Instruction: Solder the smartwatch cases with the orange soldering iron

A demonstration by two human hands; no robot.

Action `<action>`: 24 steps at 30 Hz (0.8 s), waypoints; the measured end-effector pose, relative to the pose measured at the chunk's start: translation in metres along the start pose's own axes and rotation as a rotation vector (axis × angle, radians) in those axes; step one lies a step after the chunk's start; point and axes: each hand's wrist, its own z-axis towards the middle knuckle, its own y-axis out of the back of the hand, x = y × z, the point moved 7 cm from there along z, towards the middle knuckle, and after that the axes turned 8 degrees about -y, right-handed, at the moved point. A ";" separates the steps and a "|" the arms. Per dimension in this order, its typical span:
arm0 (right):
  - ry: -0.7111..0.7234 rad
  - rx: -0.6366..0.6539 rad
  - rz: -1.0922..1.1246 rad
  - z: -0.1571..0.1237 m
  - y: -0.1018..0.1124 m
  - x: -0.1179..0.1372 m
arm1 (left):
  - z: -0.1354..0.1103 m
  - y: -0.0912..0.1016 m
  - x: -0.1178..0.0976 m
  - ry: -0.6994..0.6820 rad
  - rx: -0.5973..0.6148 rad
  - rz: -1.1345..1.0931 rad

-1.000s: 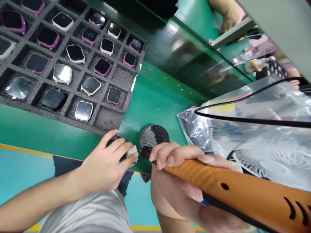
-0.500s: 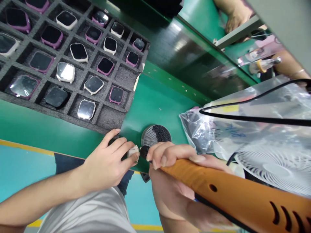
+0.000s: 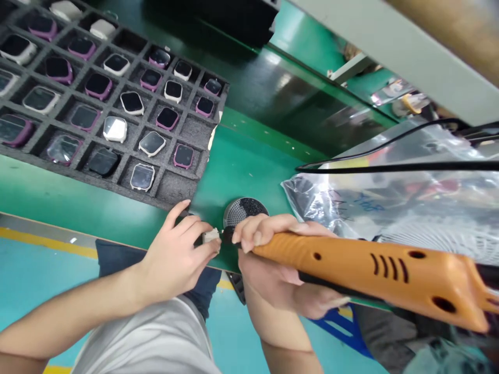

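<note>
Small white watch casing (image 3: pixel 211 236): sits at the near edge of the green worktop (image 3: pixel 241 166), right in front of the person, pinched between thumb and fingertips of the left hand (image 3: pixel 175 257). Left hand curled round it from the left, index finger stretched forward toward the corner of the foam tray, other fingers bent down onto the casing. Meets, on its right side, the black tip (image 3: pixel 227 236) of a long orange electric screwdriver (image 3: pixel 370 267), lying nearly level and running off to the right. Right hand (image 3: pixel 268 275) closed round the front of that orange barrel, fingers folded over the top close to the tip, palm underneath.

Just behind tip and casing, a small round metal dish (image 3: pixel 245 210) of tiny dark screws, standing on the worktop. To the right of the dish, a crumpled clear plastic bag (image 3: pixel 390 208) with blue handwriting, crossed on top by a black cable (image 3: pixel 390 167). To the left and farther back, a dark grey foam tray (image 3: pixel 177 182) cut into square compartments, most holding one smartwatch (image 3: pixel 152 143) each, pink-rimmed or white-rimmed, screen up; nearest right-hand corner compartment bare. Beyond the tray, a dark glossy conveyor belt (image 3: pixel 280 88). Below the worktop edge, blue floor (image 3: pixel 39 270) with a yellow stripe, plus the person's grey shirt and dark trousers.
</note>
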 end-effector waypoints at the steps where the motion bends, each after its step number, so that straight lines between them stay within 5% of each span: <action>1: 0.028 -0.009 0.029 0.003 0.003 0.001 | 0.000 0.000 -0.002 0.011 -0.001 -0.004; 6: 0.077 -0.032 0.144 0.010 0.010 0.006 | 0.002 0.005 -0.015 -0.032 0.059 -0.030; 9: 0.080 -0.037 0.167 0.010 0.013 0.011 | 0.021 0.023 0.009 -0.048 0.160 -0.043; 11: 0.088 -0.046 0.157 0.008 0.015 0.013 | 0.049 0.053 0.050 -0.011 0.161 0.046; 17: 0.134 -0.113 0.153 0.006 0.016 0.014 | 0.138 0.166 0.238 0.359 0.016 0.406; 20: 0.139 -0.112 0.155 0.009 0.015 0.016 | 0.147 0.182 0.295 0.421 0.058 0.438; 24: 0.107 -0.092 0.152 0.011 0.017 0.014 | 0.135 0.182 0.326 0.448 0.121 0.444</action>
